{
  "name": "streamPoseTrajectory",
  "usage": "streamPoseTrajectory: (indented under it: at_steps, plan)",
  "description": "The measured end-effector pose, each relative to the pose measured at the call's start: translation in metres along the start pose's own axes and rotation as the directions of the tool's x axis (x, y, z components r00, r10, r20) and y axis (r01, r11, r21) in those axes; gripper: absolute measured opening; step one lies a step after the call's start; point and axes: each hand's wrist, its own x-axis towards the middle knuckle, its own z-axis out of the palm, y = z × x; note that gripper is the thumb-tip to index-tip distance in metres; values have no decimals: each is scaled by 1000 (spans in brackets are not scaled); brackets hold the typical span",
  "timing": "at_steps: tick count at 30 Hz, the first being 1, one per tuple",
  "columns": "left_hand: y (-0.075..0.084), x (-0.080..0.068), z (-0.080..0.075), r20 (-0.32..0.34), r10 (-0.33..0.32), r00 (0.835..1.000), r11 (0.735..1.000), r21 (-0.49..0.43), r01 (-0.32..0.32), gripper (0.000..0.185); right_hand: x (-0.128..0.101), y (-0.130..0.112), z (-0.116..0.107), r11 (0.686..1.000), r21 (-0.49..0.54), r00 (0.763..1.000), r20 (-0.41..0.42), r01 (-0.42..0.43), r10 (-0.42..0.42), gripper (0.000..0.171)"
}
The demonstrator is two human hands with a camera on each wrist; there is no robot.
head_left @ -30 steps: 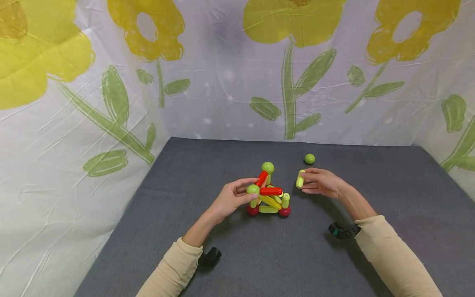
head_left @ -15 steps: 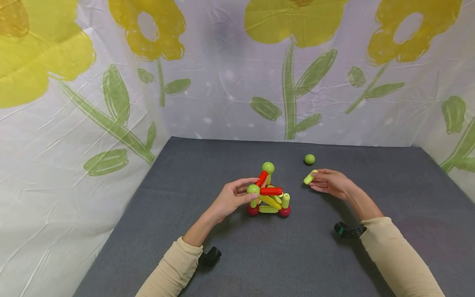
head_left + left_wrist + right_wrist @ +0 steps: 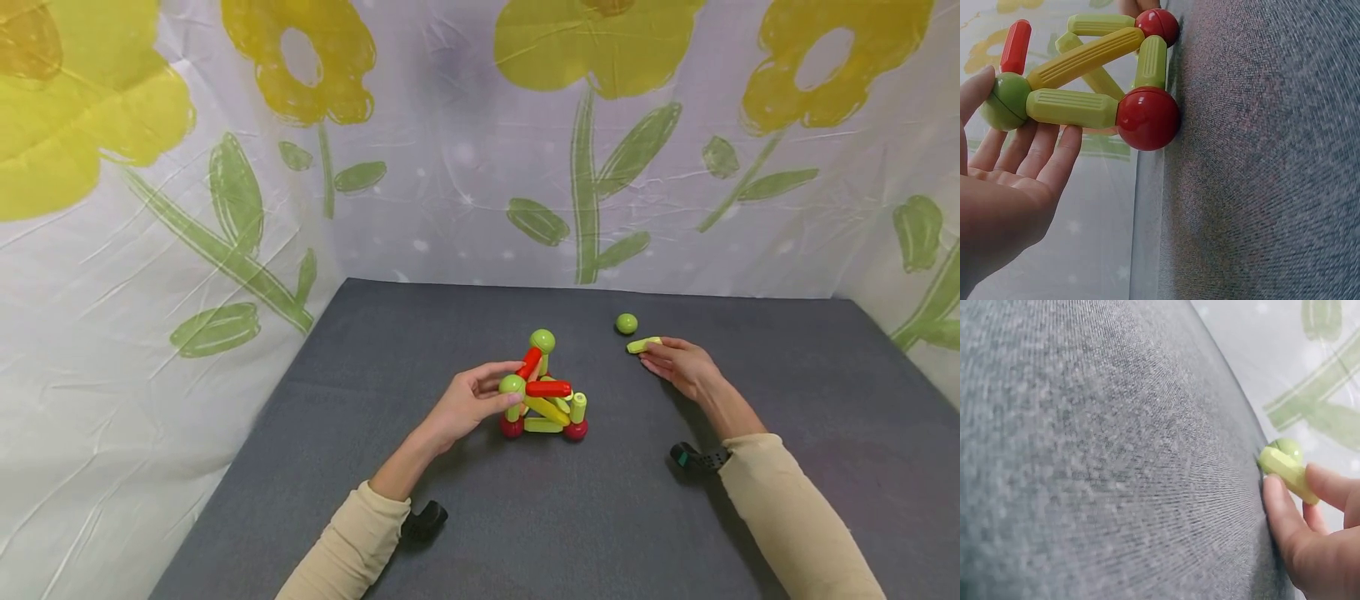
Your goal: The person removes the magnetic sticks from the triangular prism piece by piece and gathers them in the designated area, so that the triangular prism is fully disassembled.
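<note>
A magnetic ball-and-rod structure stands on the dark cloth: red balls [image 3: 575, 430] at its base, a yellow rod [image 3: 549, 409] aslant, red rods [image 3: 548, 388] on top. My left hand [image 3: 467, 402] grips its near upper green ball [image 3: 512, 383]; in the left wrist view the thumb lies on one side of that ball [image 3: 1010, 100], the fingers under the rod [image 3: 1072, 108] beside it. Another green ball [image 3: 542, 340] tops the far corner. Off to the right, my right hand [image 3: 684, 371] pinches a light green rod [image 3: 642, 345] between thumb and fingers, low over the cloth.
A loose green ball [image 3: 626, 324] lies just beyond the pinched rod, toward the back of the dark cloth-covered table [image 3: 360, 367]. Walls of white fabric [image 3: 450, 208] with printed yellow flowers rise behind and at both sides.
My right hand has moved right, away from the structure, and the light green rod has turned from near upright to lying almost level. The left hand and the structure stay put.
</note>
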Motion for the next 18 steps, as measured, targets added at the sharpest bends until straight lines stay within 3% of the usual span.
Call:
streamPoseTrajectory:
  at_steps: [9, 18]
  plan:
    - [0, 0, 0, 0, 6, 1000, 1000, -14, -6, 48, 5, -3, 0, 996, -87, 979, -205, -1, -17, 63]
    - [2, -1, 0, 6, 4, 1000, 1000, -14, -4, 48, 8, -5, -6, 999, -31, 972, -235, -31, 23, 54]
